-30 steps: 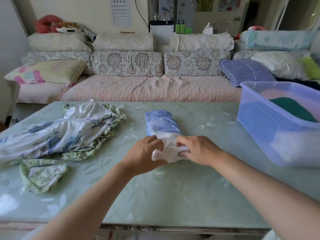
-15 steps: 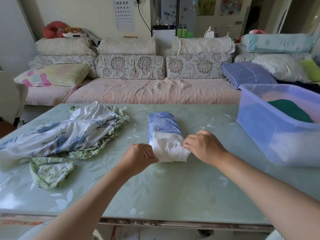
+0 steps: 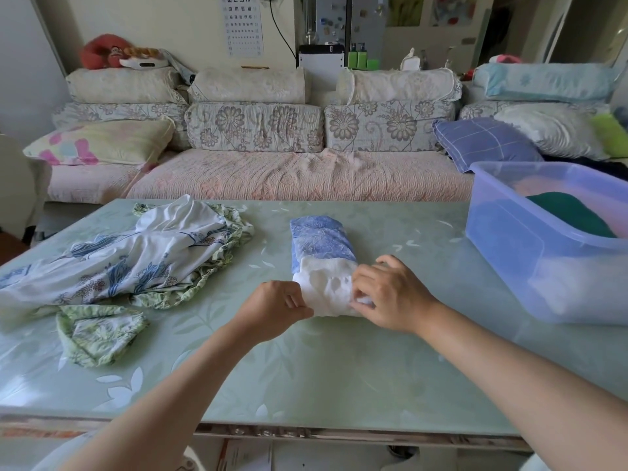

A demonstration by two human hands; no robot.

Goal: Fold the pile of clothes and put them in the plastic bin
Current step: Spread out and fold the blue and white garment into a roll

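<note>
A folded blue and white garment [image 3: 319, 253] lies lengthwise in the middle of the green table [image 3: 323, 375]. My left hand [image 3: 272, 307] pinches its white near end from the left. My right hand [image 3: 390, 294] grips the same white end from the right, fingers pressed into the cloth. A loose white garment with blue flowers [image 3: 129, 256] lies spread at the left, over a green-patterned piece. A small green-patterned piece [image 3: 98, 331] lies in front of it. The clear plastic bin [image 3: 509, 246] stands at the right with a dark green item [image 3: 567, 212] and other clothes inside.
A long sofa [image 3: 289, 175] with many cushions runs behind the table. The table's near edge is close to my body. A white chair back [image 3: 17, 185] stands at the far left.
My hands have shifted slightly on the white end of the garment, the right one moving further over its corner. The camera has tilted up a little.
</note>
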